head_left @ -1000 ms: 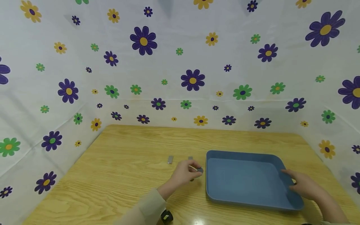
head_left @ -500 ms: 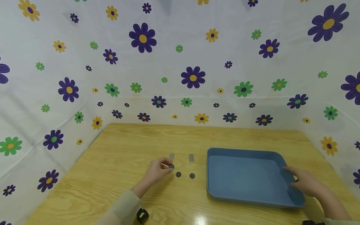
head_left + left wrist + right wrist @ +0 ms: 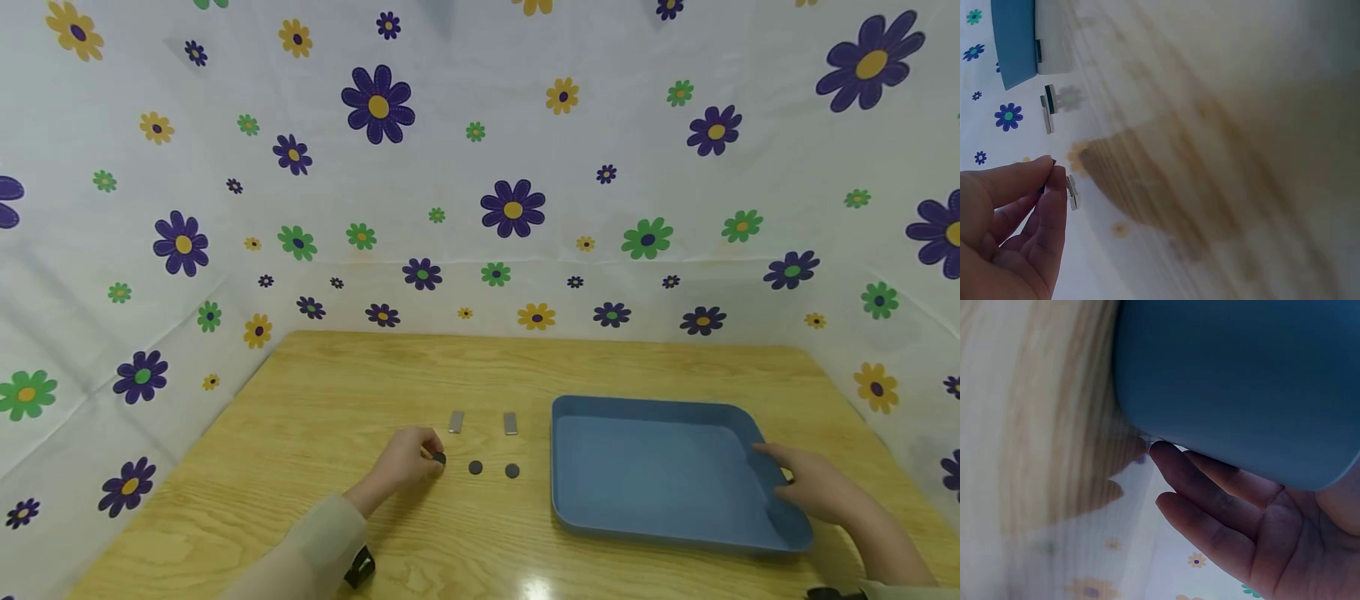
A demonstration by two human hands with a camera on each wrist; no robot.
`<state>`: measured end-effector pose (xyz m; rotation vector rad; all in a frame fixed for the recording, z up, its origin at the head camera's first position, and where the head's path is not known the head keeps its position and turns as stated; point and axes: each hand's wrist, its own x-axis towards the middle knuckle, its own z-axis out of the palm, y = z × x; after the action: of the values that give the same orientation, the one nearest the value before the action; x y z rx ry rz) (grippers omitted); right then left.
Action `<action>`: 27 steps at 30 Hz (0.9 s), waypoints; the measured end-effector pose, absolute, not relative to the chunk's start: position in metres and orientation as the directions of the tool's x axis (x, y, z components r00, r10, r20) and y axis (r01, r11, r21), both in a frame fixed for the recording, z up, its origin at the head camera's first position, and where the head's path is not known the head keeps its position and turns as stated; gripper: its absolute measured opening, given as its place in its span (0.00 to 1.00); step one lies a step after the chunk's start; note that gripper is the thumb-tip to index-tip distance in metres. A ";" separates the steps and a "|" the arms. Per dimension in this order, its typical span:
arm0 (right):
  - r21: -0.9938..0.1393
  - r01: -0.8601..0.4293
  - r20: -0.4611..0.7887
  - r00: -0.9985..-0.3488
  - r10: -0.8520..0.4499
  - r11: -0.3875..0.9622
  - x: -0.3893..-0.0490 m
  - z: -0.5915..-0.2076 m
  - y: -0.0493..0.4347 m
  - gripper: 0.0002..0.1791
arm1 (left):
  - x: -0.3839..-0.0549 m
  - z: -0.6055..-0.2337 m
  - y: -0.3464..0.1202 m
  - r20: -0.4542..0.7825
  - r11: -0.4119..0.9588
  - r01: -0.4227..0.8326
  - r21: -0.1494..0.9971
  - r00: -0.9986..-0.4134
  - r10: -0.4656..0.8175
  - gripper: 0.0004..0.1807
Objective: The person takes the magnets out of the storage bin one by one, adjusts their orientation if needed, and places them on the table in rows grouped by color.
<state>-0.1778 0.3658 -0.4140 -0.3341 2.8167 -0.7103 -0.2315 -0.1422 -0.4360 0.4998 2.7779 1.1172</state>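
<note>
A small dark round disc (image 3: pixel 440 458) is pinched between the thumb and fingertips of my left hand (image 3: pixel 405 461), low over the table. Two similar discs, a middle disc (image 3: pixel 476 467) and a right disc (image 3: pixel 512 471), lie flat in a row to its right. Behind them lie two small grey rectangular plates, a left plate (image 3: pixel 456 422) and a right plate (image 3: pixel 511 423). My right hand (image 3: pixel 821 490) holds the right rim of a blue tray (image 3: pixel 675 537); in the right wrist view its fingers (image 3: pixel 1210 537) are at the tray's outer wall, and its thumb is mostly hidden.
The light wooden table (image 3: pixel 360 375) carries everything. A white cloth (image 3: pixel 450 167) printed with flowers rises behind it and along both sides. The tray stands on the right half, its left wall close to the right disc and right plate.
My left hand has moved left from beside the tray, past the two other discs, with a disc in its fingers; it is now slightly lower. My right hand has stayed at the tray.
</note>
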 end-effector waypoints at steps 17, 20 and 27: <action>-0.507 -0.139 -0.170 -0.952 -0.256 0.851 -0.173 -0.417 0.368 0.30 | -0.236 -0.436 -0.138 0.000 0.775 0.319 0.546 -0.925 0.381 0.06; -0.499 -0.140 -0.166 -0.953 -0.253 0.855 -0.171 -0.416 0.368 0.30 | -0.237 -0.439 -0.138 -0.003 0.775 0.326 0.542 -0.921 0.389 0.06; -0.485 -0.149 -0.148 -0.957 -0.249 0.861 -0.166 -0.414 0.368 0.29 | -0.240 -0.440 -0.139 -0.018 0.763 0.326 0.558 -0.914 0.405 0.06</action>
<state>-0.1662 0.3678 -0.4142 -0.3058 2.8302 -0.7137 -0.2399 -0.1391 -0.4404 0.5877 2.8192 0.8543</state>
